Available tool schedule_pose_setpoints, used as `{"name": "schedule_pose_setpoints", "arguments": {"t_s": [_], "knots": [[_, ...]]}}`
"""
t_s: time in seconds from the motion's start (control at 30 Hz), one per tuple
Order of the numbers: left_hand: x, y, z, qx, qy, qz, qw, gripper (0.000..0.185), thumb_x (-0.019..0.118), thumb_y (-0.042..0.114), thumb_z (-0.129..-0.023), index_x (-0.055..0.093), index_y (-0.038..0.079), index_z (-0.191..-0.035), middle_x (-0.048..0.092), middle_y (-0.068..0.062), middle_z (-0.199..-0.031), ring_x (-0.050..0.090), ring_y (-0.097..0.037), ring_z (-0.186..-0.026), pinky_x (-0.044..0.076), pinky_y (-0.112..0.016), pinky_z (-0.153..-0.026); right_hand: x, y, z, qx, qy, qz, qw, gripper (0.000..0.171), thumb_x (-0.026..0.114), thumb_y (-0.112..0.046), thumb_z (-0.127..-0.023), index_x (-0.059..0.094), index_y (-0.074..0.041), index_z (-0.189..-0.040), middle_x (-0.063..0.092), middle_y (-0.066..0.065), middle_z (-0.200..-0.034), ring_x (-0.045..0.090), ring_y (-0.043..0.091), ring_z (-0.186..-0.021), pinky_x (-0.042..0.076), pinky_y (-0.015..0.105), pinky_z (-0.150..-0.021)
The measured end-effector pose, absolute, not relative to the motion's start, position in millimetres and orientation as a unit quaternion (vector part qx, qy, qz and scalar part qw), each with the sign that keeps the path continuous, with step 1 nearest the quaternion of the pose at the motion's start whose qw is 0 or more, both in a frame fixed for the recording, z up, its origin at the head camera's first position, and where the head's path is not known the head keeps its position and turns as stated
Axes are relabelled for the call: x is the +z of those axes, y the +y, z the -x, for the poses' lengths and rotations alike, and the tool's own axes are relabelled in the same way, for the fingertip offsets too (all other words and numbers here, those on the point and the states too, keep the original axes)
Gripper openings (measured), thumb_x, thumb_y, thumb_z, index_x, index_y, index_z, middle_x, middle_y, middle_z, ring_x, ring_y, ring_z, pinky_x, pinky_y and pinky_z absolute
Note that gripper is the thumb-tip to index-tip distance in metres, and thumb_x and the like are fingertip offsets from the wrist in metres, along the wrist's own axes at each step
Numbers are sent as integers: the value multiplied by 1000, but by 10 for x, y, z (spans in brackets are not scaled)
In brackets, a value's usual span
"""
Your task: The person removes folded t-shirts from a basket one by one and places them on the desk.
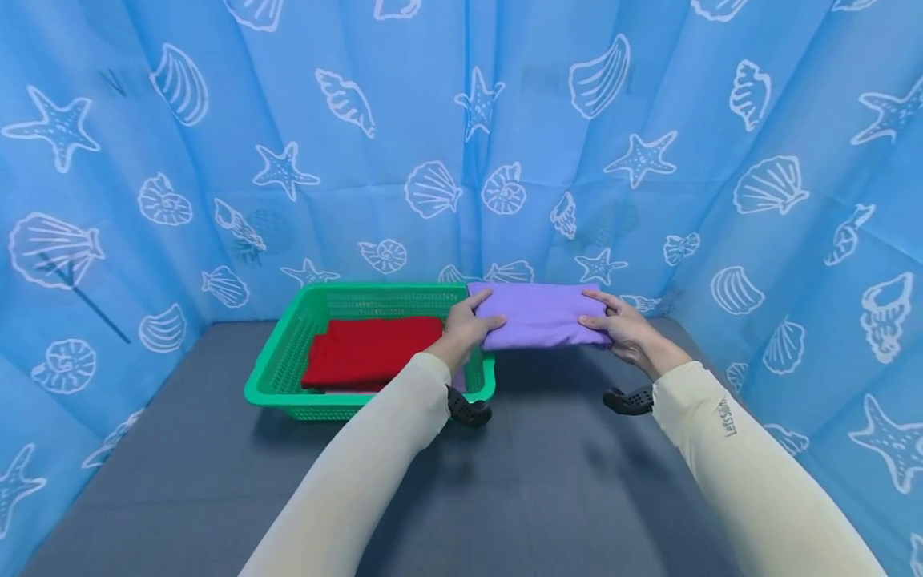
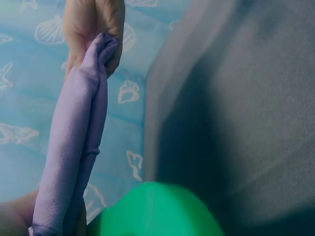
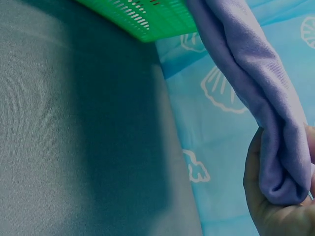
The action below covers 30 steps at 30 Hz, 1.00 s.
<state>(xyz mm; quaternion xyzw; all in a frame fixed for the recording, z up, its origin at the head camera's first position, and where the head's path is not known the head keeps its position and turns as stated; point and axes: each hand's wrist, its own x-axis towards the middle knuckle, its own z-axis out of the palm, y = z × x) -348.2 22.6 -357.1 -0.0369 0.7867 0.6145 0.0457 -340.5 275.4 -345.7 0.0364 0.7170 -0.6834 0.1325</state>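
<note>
A folded purple cloth (image 1: 541, 315) is held up between both hands, above the table and beside the basket's right end. My left hand (image 1: 467, 324) pinches its left edge, thumb on the near face. At the opposite edge my right hand (image 1: 626, 330) grips the cloth the same way. The right wrist view shows the folded layers of the purple cloth (image 3: 266, 93) tucked between thumb and fingers. Left of the hands stands a green plastic basket (image 1: 288, 398), with a folded red cloth (image 1: 371, 353) lying inside. A sliver of purple fabric shows beneath the red cloth.
The grey-covered table (image 1: 180, 481) stretches under the basket and arms. Behind and on both sides hangs a blue curtain (image 1: 404, 144) with white shells and starfish. The basket's right rim is close to the left hand.
</note>
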Motion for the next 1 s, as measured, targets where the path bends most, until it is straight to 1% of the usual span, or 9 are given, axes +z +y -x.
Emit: {"name": "schedule_pose_setpoints", "arguments": {"t_s": [0.13,0.23,0.3,0.4,0.5,0.6,0.83,1.0], "knots": [[-3557,260,3480,610,791,32,45,61,71,13,-91,50,29,-146,38,-9,-156,35,-27,-144,45,-40,-106,-3459,2779,3396,-684,717,-35,132,73,54,-5,-100,14,-18,-160,-7,15,-165,33,29,-138,53,18,-80],[-3551,304,3473,608,792,24,40,61,70,12,-91,49,27,-147,37,-9,-156,33,-26,-145,44,-39,-107,-3469,2805,3393,-684,717,-38,128,72,53,-4,-100,14,-17,-160,-6,15,-165,37,26,-134,53,17,-80],[-3547,343,3464,606,795,20,36,62,71,10,-91,49,26,-147,38,-10,-156,32,-26,-145,43,-38,-108,-3480,2831,3389,-683,718,-38,124,71,52,-3,-100,14,-17,-159,-4,15,-165,42,23,-127,53,17,-80],[-3551,406,3450,608,793,17,38,66,72,8,-89,48,25,-147,38,-11,-155,32,-26,-145,43,-39,-108,-3500,2882,3376,-681,722,-36,118,72,53,-3,-100,15,-16,-159,-2,17,-165,49,14,-113,54,17,-79],[-3556,466,3436,617,785,16,45,71,75,5,-86,48,28,-147,38,-10,-156,32,-27,-145,44,-40,-106,-3516,2939,3365,-681,722,-35,113,72,54,-3,-100,15,-15,-159,-1,18,-164,53,6,-99,54,17,-78],[-3557,516,3426,627,778,12,52,76,76,1,-83,47,29,-148,36,-10,-157,31,-28,-145,45,-40,-105,-3514,2986,3350,-685,719,-39,111,73,55,-4,-99,15,-16,-159,-2,17,-165,55,1,-91,54,17,-76],[-3581,604,3422,629,775,7,62,81,76,-3,-82,44,30,-149,34,-10,-158,31,-28,-145,49,-38,-100,-3499,3071,3341,-683,721,-44,107,73,53,-2,-99,14,-15,-159,-5,16,-165,60,-1,-85,54,17,-74],[-3616,690,3398,625,779,17,44,80,76,-2,-82,46,30,-148,37,-7,-157,31,-27,-145,47,-37,-103,-3518,3124,3354,-682,722,-51,104,74,56,-4,-98,15,-17,-159,-8,13,-165,57,0,-89,54,17,-76]]}}
